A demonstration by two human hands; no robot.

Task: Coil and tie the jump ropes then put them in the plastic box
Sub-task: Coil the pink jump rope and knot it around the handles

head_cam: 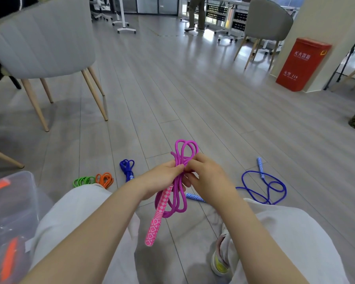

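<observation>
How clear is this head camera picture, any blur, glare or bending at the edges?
In the head view, the hands and the pink jump rope are fairly sharp; the grey chair and plastic box at the left edge look soft and stretched by wide-angle distortion; floor planks fan outward; window glare shines on the far floor.
</observation>
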